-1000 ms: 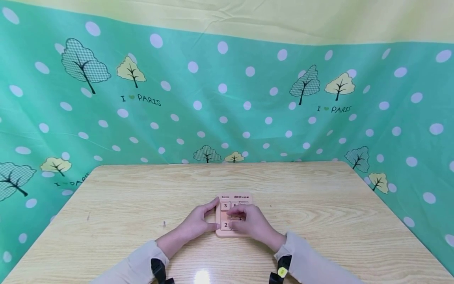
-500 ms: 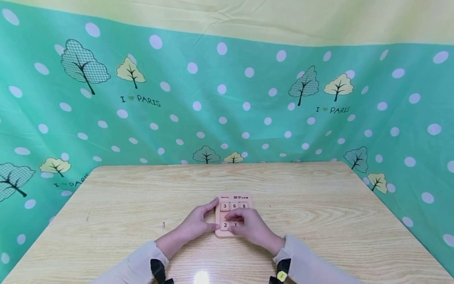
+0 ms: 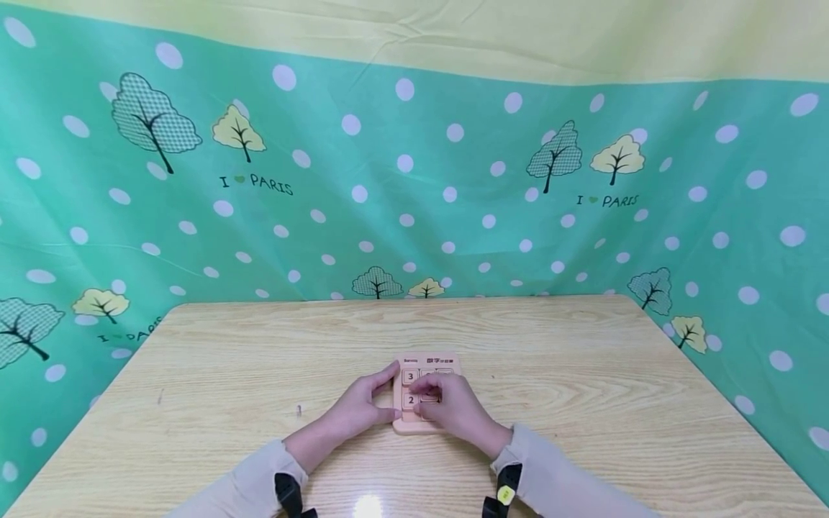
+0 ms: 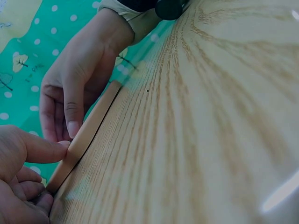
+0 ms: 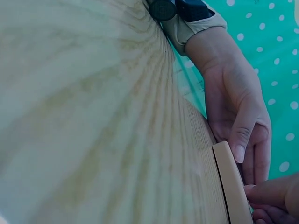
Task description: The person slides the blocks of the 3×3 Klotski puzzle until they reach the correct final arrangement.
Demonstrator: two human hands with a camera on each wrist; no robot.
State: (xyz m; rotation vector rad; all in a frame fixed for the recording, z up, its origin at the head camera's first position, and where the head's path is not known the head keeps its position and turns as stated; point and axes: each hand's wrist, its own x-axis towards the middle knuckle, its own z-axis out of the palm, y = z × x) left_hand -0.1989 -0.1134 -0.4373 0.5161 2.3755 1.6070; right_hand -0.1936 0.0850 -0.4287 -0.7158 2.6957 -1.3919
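A pink number sliding puzzle [image 3: 409,426] lies flat on the wooden table. My left hand [image 3: 356,409] holds its left edge, finger near the upper corner and thumb near the lower one. My right hand [image 3: 456,411] is bent over the middle, with thumb and finger tips on the tiles. Close by those tips sits the tile marked 2 [image 3: 411,400], between the middle and bottom rows, a bare strip below it. The tile marked 3 [image 3: 410,376] shows at the upper left; the right hand covers most others. In the left wrist view, the puzzle's side [image 4: 79,144] rests against the tabletop.
The light wooden table [image 3: 259,345] stretches out around the puzzle. Behind it hangs a green dotted cloth [image 3: 453,165] with printed trees. A tiny dark mark [image 3: 299,410] is on the table to the left of the left hand.
The tile marked 2 has slid up from the bottom row, into what was a gap. My right hand has shifted slightly up and left over the tiles; the left hand keeps its place.
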